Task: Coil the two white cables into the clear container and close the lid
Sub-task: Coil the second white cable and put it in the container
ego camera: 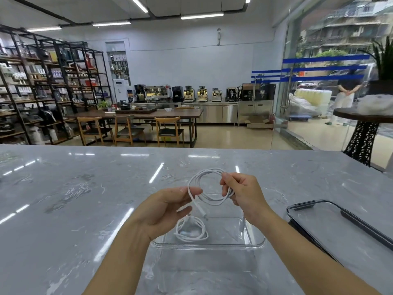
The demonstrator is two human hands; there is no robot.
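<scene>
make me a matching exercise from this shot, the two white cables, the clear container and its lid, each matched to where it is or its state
Things:
1. looped cable
2. coiled cable
3. clear container
4. lid

Places or states:
A. lying on the marble counter, right of the container
B. held up between the left hand and the right hand
C. open, on the counter under the hands
D. resting on the container floor

Pairs: 1-B, 2-D, 3-C, 4-A

One white cable [192, 229] is lying coiled in a small loop on the floor of the clear container [253, 243], toward its left wall. The second white cable [207, 184] is hanging in a larger loop above the container, one plug end dangling. The clear lid [340, 222] is lying flat near the counter's right edge.
</scene>
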